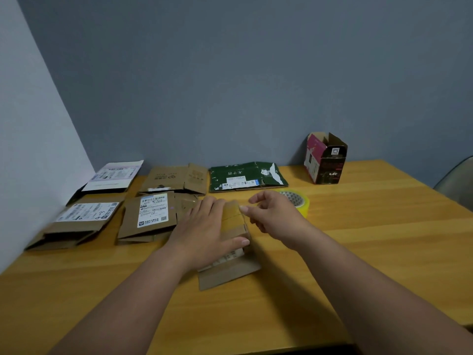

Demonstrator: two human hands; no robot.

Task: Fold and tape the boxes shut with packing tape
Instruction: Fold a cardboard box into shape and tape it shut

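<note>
My left hand (207, 231) lies flat on the small cardboard box (230, 242) on the counter (358, 252), fingers straight — my right hand (271, 213) pinches its top flap edge; the tape roll (298, 201) sits just behind.

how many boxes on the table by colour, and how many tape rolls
Plain brown boxes: 4, three flattened, one under the hands
White flattened box: 1
Green flattened box: 1
Pink and black upright box: 1
Yellow tape roll: 1
Total: 8
</note>
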